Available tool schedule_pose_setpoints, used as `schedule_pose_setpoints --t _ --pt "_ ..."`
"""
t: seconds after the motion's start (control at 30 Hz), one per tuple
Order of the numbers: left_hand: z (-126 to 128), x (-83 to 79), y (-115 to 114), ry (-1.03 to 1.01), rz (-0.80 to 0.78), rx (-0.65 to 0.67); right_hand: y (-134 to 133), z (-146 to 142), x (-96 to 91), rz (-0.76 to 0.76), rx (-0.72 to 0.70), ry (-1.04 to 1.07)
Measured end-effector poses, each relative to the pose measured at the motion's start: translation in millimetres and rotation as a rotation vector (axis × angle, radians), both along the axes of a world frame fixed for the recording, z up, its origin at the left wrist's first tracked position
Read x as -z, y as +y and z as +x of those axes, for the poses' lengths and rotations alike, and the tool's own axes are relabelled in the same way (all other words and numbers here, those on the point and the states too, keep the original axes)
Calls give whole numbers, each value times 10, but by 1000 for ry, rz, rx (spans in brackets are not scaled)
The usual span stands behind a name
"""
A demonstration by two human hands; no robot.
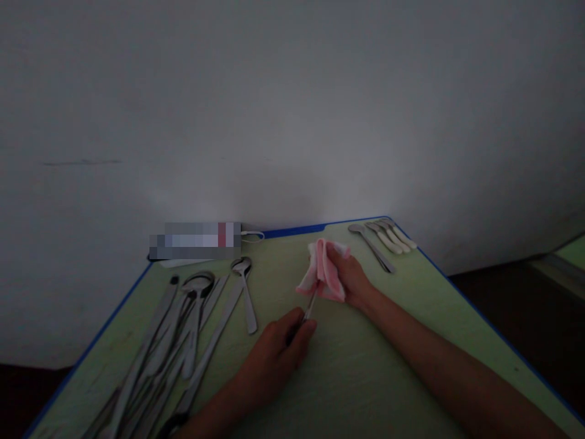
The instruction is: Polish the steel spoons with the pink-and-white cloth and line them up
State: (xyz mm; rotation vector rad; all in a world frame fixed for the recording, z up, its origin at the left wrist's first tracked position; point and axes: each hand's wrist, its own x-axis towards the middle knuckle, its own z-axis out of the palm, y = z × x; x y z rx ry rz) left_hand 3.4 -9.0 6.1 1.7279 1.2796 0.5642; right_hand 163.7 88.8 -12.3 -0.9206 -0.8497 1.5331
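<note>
My left hand (278, 353) is closed around the handle of a thin metal utensil (311, 306) over the middle of the green table (365, 378). The utensil's far end is hidden inside a pink and white cloth (322, 268). My right hand (354, 280) is wrapped round that cloth and grips it about the utensil. Both hands sit just above the table top.
A heap of several long metal spoons and utensils (183, 329) lies at the left, with one spoon (244, 286) beside it. Several white-handled spoons (388, 239) lie at the far right corner. A blurred flat object (196, 241) rests against the wall. The table has a blue edge (297, 230).
</note>
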Motion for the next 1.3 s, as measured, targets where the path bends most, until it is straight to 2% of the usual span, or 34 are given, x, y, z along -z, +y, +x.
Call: schedule_pose_setpoints --t 0.1,0.33,0.47,0.57,0.7,0.8,0.87,1.03,1.3 --pt "-7 14 10 -57 -12 -30 -41 -28 29 71 -80 -68" --pt "-7 32 9 -51 -15 -26 -59 12 73 192 -154 -270" --pt "-3 62 -1 -50 1 -37 -44 24 59 241 -195 -306" --pt "7 62 12 -95 -31 -63 -33 0 61 170 -182 -218" --pt "-1 19 59 -282 -145 -112 -11 -43 69 -17 -104 98" --pt "-35 20 97 -388 -196 -126 16 -48 77 -82 -33 225" --pt "-60 49 116 -436 -232 -127 30 -37 79 -101 -49 273" --pt "-94 99 128 -504 -282 -76 10 -4 34 -112 -289 368" --pt "-71 35 110 -399 -249 -53 -40 -28 6 -101 -172 325"
